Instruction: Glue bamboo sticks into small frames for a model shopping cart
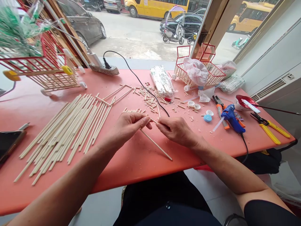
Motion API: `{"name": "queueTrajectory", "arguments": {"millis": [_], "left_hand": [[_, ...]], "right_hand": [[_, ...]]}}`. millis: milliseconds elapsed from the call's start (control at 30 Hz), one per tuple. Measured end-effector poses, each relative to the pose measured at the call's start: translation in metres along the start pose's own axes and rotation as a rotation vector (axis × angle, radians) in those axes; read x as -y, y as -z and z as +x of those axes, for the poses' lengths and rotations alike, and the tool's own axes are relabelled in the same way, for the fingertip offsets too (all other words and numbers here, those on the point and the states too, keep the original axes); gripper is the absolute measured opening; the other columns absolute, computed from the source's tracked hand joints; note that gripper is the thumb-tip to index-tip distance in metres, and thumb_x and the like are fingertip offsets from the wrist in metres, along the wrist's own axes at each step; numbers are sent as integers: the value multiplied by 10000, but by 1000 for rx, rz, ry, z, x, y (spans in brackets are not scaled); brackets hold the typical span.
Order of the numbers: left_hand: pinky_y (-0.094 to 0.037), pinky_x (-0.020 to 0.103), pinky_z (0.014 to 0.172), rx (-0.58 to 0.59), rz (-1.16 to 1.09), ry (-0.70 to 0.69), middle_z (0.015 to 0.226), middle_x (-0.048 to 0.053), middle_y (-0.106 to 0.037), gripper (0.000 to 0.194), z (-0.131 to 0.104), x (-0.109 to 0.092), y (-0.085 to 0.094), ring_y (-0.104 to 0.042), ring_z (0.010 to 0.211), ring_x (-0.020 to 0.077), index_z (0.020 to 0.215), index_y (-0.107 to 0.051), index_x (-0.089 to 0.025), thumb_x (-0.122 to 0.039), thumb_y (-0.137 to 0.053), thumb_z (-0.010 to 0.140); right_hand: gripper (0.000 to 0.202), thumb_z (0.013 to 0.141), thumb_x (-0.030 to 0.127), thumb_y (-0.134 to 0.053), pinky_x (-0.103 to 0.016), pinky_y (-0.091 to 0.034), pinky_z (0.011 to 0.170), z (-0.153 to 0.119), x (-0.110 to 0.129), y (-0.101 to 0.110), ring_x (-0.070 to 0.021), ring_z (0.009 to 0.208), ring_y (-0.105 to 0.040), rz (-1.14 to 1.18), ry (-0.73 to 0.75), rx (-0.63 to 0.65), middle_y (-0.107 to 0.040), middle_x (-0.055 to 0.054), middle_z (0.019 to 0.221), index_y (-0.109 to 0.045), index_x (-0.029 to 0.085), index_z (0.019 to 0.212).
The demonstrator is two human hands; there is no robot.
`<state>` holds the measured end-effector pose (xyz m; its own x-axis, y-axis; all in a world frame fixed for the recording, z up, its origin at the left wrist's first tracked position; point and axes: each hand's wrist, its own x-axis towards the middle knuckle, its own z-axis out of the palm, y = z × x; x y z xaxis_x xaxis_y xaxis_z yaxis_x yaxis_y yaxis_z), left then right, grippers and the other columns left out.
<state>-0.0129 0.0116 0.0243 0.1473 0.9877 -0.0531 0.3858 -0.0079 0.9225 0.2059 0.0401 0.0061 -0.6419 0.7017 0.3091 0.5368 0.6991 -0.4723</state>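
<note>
One pale stick [153, 120] spans left fingers [142, 121] and right fingers [163, 128], apparently pinched by both.

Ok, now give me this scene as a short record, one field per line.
Work surface: red tabletop by a window
Left hand: pinching a thin wooden stick
Right hand: gripping wood close to the left fingertips
Stock: long wooden sticks laid roughly parallel, at left
Offcuts: short wooden pieces, scattered beyond the hands
Models: two miniature shopping carts, one far left, one far right
Tools: blue glue gun, orange-handled pliers, yellow-handled cutters, all at right
</note>
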Motion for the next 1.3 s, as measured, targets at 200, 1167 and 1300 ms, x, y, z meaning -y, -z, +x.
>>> {"name": "queueTrajectory", "arguments": {"millis": [200, 1167, 1300], "left_hand": [[-392, 300, 578, 28, 18, -2, 742, 62, -718, 369, 1, -1, 2, -550, 648, 182, 773, -802, -196, -519, -633, 837], [-433, 298, 686, -393, 515, -329, 646, 6, -687, 200, -7, 7, -25, -609, 695, 183, 669, -703, -218, -222, -610, 846], [-432, 301, 676, -381, 505, -333, 629, 5, -678, 221, -7, 6, -25, -600, 675, 182, 638, -679, -223, -230, -604, 846]], "right_hand": [[259, 994, 245, -493, -270, -214, 599, 0, -1, 1, -90, 573, -317, -11, -4, -5, -415, 51, 618, -519, 191, 742], [333, 994, 270, -477, -267, -196, 575, -1, 4, -5, -89, 566, -261, -64, 3, -20, -343, 57, 603, -425, 201, 673], [338, 997, 270, -478, -265, -200, 576, 0, 4, -4, -88, 564, -265, -36, 13, -10, -337, 60, 602, -421, 202, 671]]}}
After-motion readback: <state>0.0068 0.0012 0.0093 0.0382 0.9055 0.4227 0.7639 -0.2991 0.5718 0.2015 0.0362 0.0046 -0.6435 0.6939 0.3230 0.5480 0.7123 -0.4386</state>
